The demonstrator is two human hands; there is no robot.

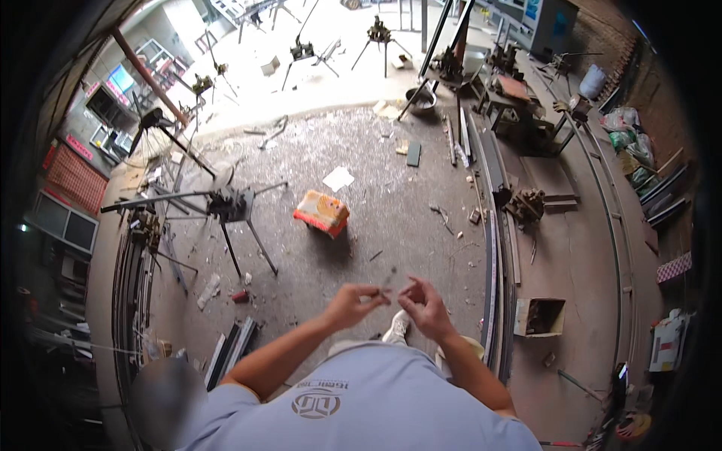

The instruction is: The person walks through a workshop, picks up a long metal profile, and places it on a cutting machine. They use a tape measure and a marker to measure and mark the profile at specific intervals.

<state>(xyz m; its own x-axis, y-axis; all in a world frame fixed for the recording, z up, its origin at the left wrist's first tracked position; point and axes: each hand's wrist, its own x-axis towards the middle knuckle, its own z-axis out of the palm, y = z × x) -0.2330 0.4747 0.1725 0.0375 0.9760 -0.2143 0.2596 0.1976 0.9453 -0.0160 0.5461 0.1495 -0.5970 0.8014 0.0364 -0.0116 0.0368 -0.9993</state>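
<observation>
Far L: bundle of long dk metal bars (135, 278). Next, dk metal stand (235, 207) on thin splayed legs; sm. red cyl. (240, 297) on floor (383, 203) nr its feet; floor is grey-brown, scuffed, gritty w/ scraps. Then carton (322, 213), boxy, orange/red/yellow print; pale flat sheet (338, 178) just beyond it. L hand (350, 307): thumb + fingertips close tog. at a sm. dk bit (385, 292), thin, blurred, material unclear; can't tell if grip is clamped on it. Bit sits btwn the two hands, at L fingertips. Pale shoe (397, 328) below. R hand (426, 307): fingers bent, tips facing L hand, just apart from it; can't tell if grip holds anything. Farther R: long narrow strips (492, 286), then open box (522, 317), squarish, prob. cardboard, dk inside.
</observation>
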